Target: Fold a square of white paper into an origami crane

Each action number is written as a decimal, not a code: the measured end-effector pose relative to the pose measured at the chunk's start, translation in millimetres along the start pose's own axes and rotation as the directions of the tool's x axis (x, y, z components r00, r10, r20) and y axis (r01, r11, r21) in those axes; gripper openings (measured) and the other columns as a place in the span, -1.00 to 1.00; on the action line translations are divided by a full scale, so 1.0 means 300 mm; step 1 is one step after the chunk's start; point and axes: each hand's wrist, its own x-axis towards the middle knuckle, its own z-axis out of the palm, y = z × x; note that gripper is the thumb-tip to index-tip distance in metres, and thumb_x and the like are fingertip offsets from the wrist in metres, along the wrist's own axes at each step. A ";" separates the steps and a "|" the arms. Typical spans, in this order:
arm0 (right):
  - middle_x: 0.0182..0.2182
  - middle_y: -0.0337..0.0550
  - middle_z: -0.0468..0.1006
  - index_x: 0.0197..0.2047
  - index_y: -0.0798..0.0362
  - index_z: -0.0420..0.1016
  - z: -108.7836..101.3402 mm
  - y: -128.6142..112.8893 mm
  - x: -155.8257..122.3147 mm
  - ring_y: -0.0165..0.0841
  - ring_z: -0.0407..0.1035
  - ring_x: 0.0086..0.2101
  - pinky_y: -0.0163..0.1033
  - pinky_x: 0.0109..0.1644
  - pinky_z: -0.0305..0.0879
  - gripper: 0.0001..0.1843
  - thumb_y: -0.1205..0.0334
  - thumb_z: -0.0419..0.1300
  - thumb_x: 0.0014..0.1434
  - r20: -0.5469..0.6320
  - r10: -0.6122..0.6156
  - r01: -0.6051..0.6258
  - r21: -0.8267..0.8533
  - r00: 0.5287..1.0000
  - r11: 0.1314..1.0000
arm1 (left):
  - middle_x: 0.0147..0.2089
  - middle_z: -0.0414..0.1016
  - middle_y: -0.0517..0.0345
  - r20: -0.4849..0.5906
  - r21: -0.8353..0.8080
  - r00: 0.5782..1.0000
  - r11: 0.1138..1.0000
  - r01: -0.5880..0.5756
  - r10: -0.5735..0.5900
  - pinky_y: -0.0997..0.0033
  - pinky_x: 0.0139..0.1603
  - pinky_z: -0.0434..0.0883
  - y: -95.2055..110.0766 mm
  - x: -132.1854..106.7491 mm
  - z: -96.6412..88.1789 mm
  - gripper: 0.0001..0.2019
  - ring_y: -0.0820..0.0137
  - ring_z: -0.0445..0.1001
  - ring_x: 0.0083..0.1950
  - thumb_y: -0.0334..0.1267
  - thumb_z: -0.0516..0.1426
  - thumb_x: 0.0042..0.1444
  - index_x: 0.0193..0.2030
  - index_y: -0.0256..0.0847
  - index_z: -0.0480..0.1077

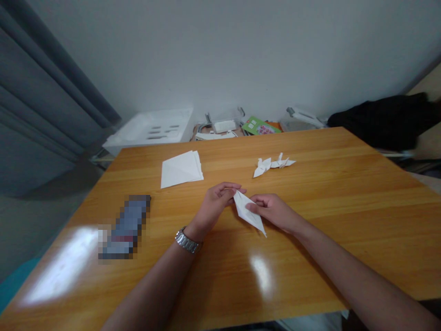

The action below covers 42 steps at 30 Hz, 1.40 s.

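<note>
White folded paper [244, 209] — pinched by left grip [216, 200], right grip [274, 210]; underside hidden; phone-like device [129, 225] pixelated.

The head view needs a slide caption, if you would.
Bare hands hold a folded white paper diamond near two white paper birds.

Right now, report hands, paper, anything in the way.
Left hand on far tip, right hand on side. Paper folded, pointed. Cranes beyond, not in the way.

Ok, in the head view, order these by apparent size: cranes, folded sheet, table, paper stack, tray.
Largest to smallest:
Table
Tray
Paper stack
Folded sheet
Left crane and right crane: too alike to rank.
</note>
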 end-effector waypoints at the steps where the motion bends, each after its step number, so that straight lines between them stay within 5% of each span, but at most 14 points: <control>1: -0.38 -0.17 0.58 -0.27 0.10 0.58 0.001 -0.001 -0.001 -0.32 0.38 -0.40 -0.29 -0.32 0.25 -0.52 -0.21 0.27 0.18 -0.008 -0.001 0.001 -0.001 1.000 1.000 | 0.01 0.64 -0.17 -0.005 -0.003 1.000 1.000 0.002 -0.002 0.17 0.14 0.49 0.000 0.000 0.001 -0.69 0.23 0.62 0.01 -0.14 0.26 0.18 -0.02 -0.29 0.49; 7: -0.36 -0.17 0.59 -0.27 0.09 0.59 0.003 -0.011 -0.006 -0.31 0.38 -0.36 -0.27 -0.25 0.25 -0.52 -0.21 0.21 0.23 -0.056 -0.025 0.027 0.039 0.998 0.999 | 0.01 0.64 -0.17 -0.027 -0.008 1.000 1.000 -0.014 0.014 0.16 0.14 0.49 0.012 -0.001 0.009 -0.69 0.23 0.62 0.00 -0.15 0.27 0.18 -0.03 -0.30 0.48; 15: -0.47 -0.22 0.50 -0.36 0.09 0.53 -0.002 -0.013 -0.008 -0.36 0.29 -0.46 -0.29 -0.38 0.14 -0.48 -0.25 0.20 0.22 0.022 -0.007 0.008 -0.014 1.000 1.000 | -0.04 0.65 -0.16 -0.055 -0.024 0.998 0.999 -0.021 0.020 0.17 0.10 0.51 0.021 -0.005 0.020 -0.74 0.24 0.63 -0.03 -0.20 0.27 0.17 -0.07 -0.31 0.49; 23: -0.49 -0.24 0.46 -0.39 0.09 0.49 -0.015 -0.015 -0.005 -0.37 0.28 -0.46 -0.30 -0.39 0.12 -0.50 -0.19 0.12 0.30 -0.037 -0.108 0.096 -0.245 0.993 0.965 | -0.05 0.64 -0.13 -0.013 0.127 0.995 0.988 -0.092 0.094 0.27 0.07 0.49 0.039 -0.010 0.024 -0.69 0.26 0.60 -0.02 -0.10 0.24 0.21 -0.05 -0.31 0.49; 29: -0.46 -0.23 0.52 -0.31 0.09 0.55 -0.016 -0.039 -0.019 -0.37 0.32 -0.44 -0.29 -0.35 0.14 -0.60 -0.04 0.10 0.35 -0.111 -0.176 0.111 -0.436 0.978 0.893 | -0.22 0.59 0.08 0.006 0.271 0.988 0.951 -0.150 0.154 0.43 -0.10 0.49 0.024 -0.006 0.023 -0.59 0.39 0.57 -0.17 -0.14 0.33 0.12 0.07 -0.26 0.45; 42: -0.48 -0.26 0.47 -0.32 0.08 0.54 -0.007 -0.052 -0.026 -0.39 0.27 -0.45 -0.30 -0.37 0.13 -0.63 0.01 0.09 0.35 -0.088 -0.191 0.134 -0.438 0.978 0.889 | -0.24 0.58 0.07 -0.032 0.244 0.990 0.961 -0.128 0.140 0.48 -0.18 0.43 0.019 -0.001 0.017 -0.77 0.43 0.51 -0.23 -0.17 0.33 0.11 -0.19 -0.29 0.52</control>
